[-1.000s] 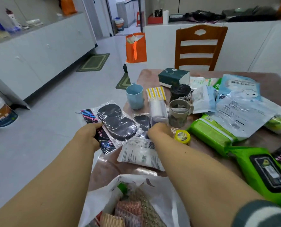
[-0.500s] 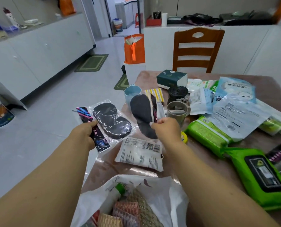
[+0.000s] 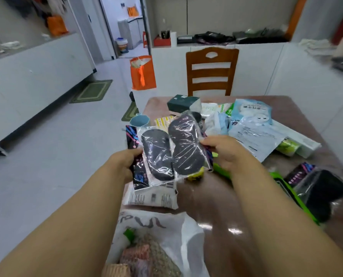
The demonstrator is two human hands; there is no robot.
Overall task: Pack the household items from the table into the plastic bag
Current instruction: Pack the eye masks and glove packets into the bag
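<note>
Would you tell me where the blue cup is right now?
In the head view, the blue cup stands at the table's far left edge, behind the eye mask packet and left of the striped yellow packet.

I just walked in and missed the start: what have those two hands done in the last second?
The right hand picked a second black pad packet off the table and brought it left, beside the first packet held by the left hand. The plastic bag and the other items stayed put.
</note>
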